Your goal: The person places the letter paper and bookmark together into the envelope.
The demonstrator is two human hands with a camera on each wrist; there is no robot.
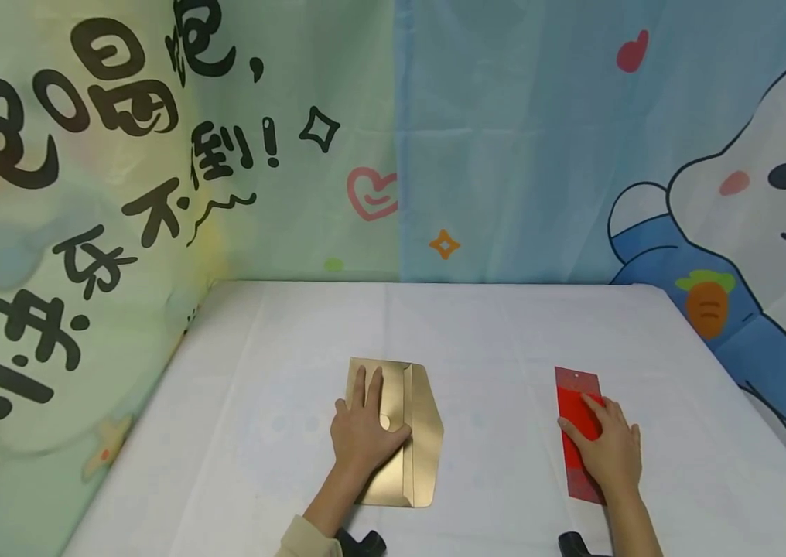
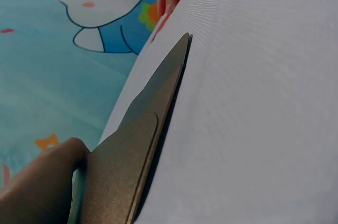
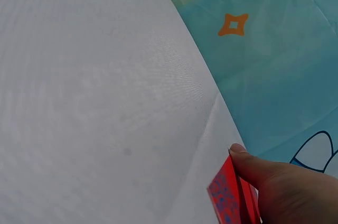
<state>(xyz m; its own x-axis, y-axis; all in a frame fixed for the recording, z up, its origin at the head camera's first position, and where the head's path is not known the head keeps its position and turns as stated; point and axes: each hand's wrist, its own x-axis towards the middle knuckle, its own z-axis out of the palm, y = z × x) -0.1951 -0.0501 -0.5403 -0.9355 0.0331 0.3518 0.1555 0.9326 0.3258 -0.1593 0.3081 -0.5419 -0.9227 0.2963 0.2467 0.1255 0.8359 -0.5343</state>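
A gold envelope lies on the white table, its flap side to the right in the head view. My left hand rests on top of it with fingers straight and spread, the thumb reaching across toward the flap. Close up in the left wrist view, the envelope is seen nearly edge-on beside the thumb. To the right is a long red packet, bright in the middle and darker at both ends. My right hand grips it, thumb at its edge; its remaining fingers are hidden in the right wrist view.
The white tablecloth separates the envelope and the packet. Printed curtains hang behind the table and along its left side, with large dark characters and a cartoon animal. Black wrist mounts show at the bottom edge.
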